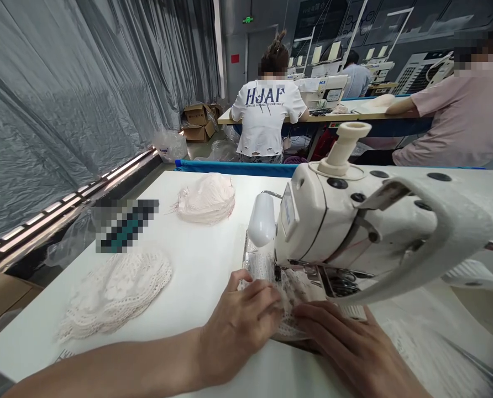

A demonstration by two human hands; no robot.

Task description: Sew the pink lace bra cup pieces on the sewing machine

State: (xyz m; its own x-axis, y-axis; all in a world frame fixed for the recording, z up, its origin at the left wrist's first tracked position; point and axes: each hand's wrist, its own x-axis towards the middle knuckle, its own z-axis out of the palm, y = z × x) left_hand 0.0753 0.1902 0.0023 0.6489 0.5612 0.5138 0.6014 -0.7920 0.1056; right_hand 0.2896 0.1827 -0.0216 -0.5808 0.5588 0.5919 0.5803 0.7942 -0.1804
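Note:
A piece of white lace fabric (290,301) lies under the head of a white sewing machine (308,221). My left hand (246,320) is closed on the lace's left side with curled fingers, just in front of the needle area. On the right, my right hand (346,340) rests with its fingers stretched out on the near edge of the lace, its fingertips partly hidden. The needle and presser foot are mostly hidden by the machine head and fabric. More pale lace (433,354) lies to the right of my right hand.
On the white table (200,260) lie a stack of lace pieces (117,293), a pale pink fabric bundle (206,198) and a blurred dark object (128,226). A curved machine guard (449,237) juts over my right hand. Other people (267,113) sit at machines beyond.

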